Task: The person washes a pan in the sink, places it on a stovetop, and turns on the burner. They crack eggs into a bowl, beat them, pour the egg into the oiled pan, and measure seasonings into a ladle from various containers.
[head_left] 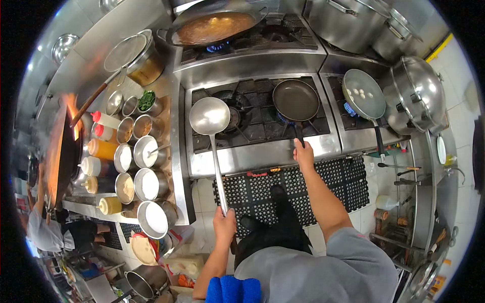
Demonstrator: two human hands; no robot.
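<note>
My left hand (225,223) is closed around the long handle of a big steel ladle (210,116). The ladle's round bowl is over the left part of the stove (242,155), near a burner (231,117). My right hand (303,155) grips the black handle of a dark frying pan (296,99). That pan sits over the right burner, where a bit of blue flame shows under its rim; no food is visible in it. To its right, a second frying pan (365,98) holds several small pale pieces, with blue flame beneath it.
A wok (217,28) of brown bubbling liquid heats on the back burner. Left of me, a counter carries squeeze bottles (100,148) and steel containers (147,183). Farther left, a person (48,227) stands by a flaming wok (60,154). Large pots (348,25) stand at back right.
</note>
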